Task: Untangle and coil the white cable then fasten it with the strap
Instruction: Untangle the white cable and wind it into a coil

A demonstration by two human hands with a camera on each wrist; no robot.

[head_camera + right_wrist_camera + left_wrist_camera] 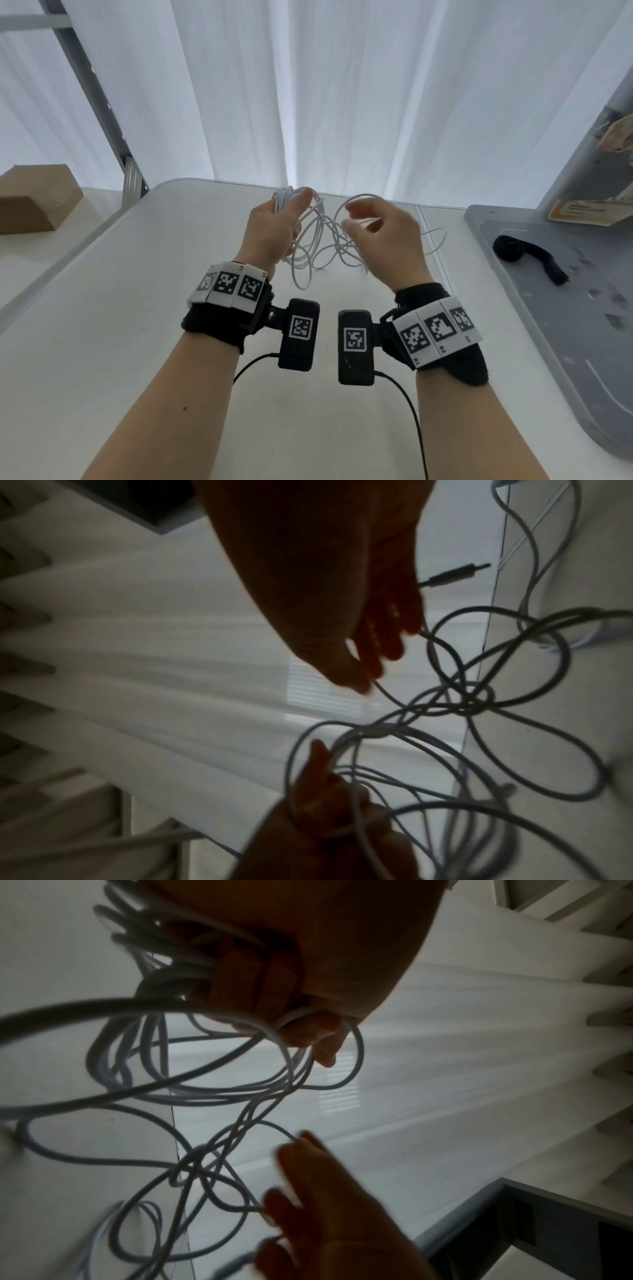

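The white cable hangs in tangled loops above the white table. My left hand grips a bundle of several coiled loops, fingers curled round them. To its right my right hand pinches a loose strand between thumb and fingers. A knot of crossed strands hangs between the two hands. One dark plug end shows behind the right hand. The black strap lies partly rolled on the grey tray at the right, apart from both hands.
A cardboard box sits on a side surface at the far left. A metal frame post stands behind it. White curtains hang past the table's far edge. Paper labels lie at the tray's back.
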